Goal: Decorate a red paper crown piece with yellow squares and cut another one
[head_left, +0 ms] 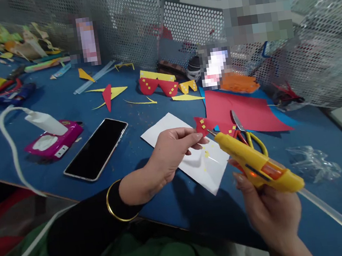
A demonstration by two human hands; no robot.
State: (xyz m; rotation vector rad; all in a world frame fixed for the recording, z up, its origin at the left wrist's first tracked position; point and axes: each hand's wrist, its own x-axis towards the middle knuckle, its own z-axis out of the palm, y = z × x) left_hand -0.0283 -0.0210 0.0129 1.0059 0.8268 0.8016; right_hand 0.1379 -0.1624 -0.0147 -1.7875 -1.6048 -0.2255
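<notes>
My left hand [172,151], a gold bangle at its wrist, is closed in a pinch at the left end of a red paper cut-out [201,128] dotted with small yellow squares. The fingers partly hide where they meet it. My right hand [269,207] grips a yellow hot glue gun [251,161], its metal tip pointing at the cut-out beside my left fingertips. A clear glue stick [340,219] trails from the gun's back. Below my hands lies a white sheet [214,181] with tiny yellow paper bits [206,154]. Yellow-handled scissors [256,142] are partly hidden behind the gun.
To the left are a phone [96,150] and a magenta power socket [56,141] with a white plug and cable. Red paper glasses [159,86] and yellow scraps [117,92] lie further back. Red paper [240,108] and crumpled clear plastic [316,163] are on the right.
</notes>
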